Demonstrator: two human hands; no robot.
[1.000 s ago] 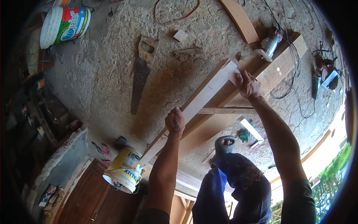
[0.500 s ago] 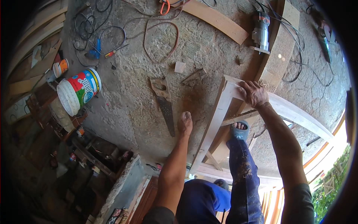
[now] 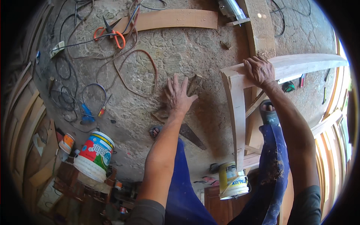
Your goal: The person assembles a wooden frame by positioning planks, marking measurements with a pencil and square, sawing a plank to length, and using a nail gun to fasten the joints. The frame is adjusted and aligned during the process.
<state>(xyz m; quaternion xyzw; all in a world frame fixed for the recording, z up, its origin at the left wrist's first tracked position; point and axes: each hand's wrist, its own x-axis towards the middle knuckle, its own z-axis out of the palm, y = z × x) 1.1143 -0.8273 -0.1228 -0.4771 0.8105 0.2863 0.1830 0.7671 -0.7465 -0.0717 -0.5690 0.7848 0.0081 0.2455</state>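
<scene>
My left hand (image 3: 177,94) reaches out over the rough floor with fingers spread, holding nothing. Just right of its fingertips lies a small wood scrap (image 3: 194,84). Beneath my left forearm is a handsaw (image 3: 192,137); its blade shows, while the arm covers part of the handle. My right hand (image 3: 260,71) grips the top corner of a pale wooden frame (image 3: 236,108), fingers curled over the edge. From that corner one curved member runs right and another comes down toward me, its lower end near a yellow and white bucket (image 3: 233,180).
Orange-handled scissors (image 3: 119,39) and tangled cords lie at the far left, near a curved board (image 3: 176,19). A power tool (image 3: 232,10) rests beside a long plank (image 3: 261,35). A paint bucket (image 3: 93,155) stands left. My sandalled feet straddle the saw and frame.
My left hand has moved forward and its fingers have spread. My left foot has come forward beside the saw. My right hand stays on the frame's corner, while the view has shifted.
</scene>
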